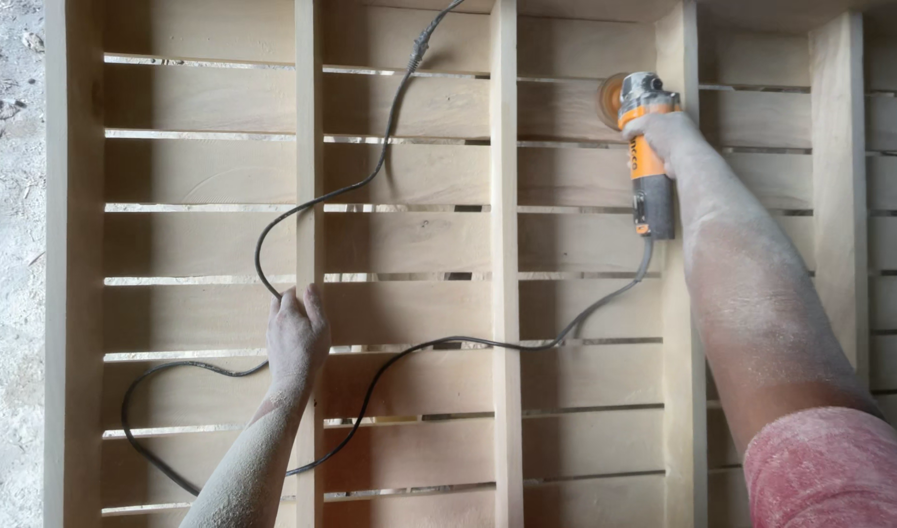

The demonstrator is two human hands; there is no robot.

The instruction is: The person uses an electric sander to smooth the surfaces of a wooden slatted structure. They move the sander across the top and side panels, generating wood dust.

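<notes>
My right hand [667, 137] grips an orange and grey angle grinder [647, 156] far out on the upper right of a slatted wooden frame. Its sanding disc [610, 98] lies against a slat beside an upright rail [679, 59]. My left hand [295, 337] rests flat on another upright rail [307, 176] at the lower left, fingers together, holding nothing. The grinder's black cord [370, 186] snakes from the tool's tail across the slats, passes close to my left hand and loops at the lower left. Both forearms are coated in pale dust.
The wooden frame [72, 244] fills the view, with horizontal slats, narrow gaps and several upright rails. A dusty concrete floor [8, 196] shows along the left edge. My pink sleeve [830, 469] is at the lower right.
</notes>
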